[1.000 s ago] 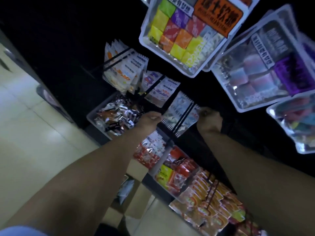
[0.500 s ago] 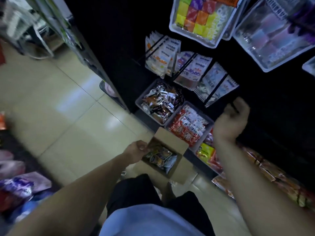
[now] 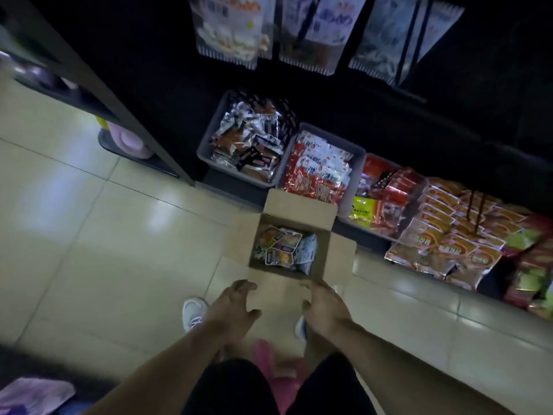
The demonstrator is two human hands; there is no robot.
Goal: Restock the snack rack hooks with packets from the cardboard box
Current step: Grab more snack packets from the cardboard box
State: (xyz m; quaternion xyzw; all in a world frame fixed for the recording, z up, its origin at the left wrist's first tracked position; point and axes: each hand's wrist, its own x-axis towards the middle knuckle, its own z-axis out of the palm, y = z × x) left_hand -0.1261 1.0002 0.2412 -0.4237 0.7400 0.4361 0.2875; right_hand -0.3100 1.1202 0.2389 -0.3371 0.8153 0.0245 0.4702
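Cardboard box [image 3: 338,259] sits open on the pale tiled floor [image 3: 89,235], right in front of me and near the foot of the dark snack rack [image 3: 389,121]. Its flaps are folded outward, the far one standing up against the grey bins. Inside I can see loose packets [image 3: 281,250], some with orange pictures and dark labels, plus a pale blue-white one on the right side.

My left hand [image 3: 232,307] hangs over the near flap with the fingers spread and relaxed, gripping nothing. My right hand [image 3: 324,305] is just beside it, above the same flap, fingers loosely extended and also empty. Whether either hand actually touches the cardboard I cannot tell, since the view is blurred there.

At the far top of the view, white packets hang from the rack hooks [image 3: 305,28] in three groups, partly cut off by the frame. Below them, a grey bin [image 3: 206,151] holds silver and dark wrappers, and the bin to its right [image 3: 357,154] holds red and white packets. Further right lie stacks of orange and red packets [image 3: 449,232] along the base of the rack.

A white shoe [image 3: 193,313] shows on the floor to the left of my left wrist, and something pink [image 3: 269,369], too blurred to identify, lies near my dark shorts [image 3: 233,390].
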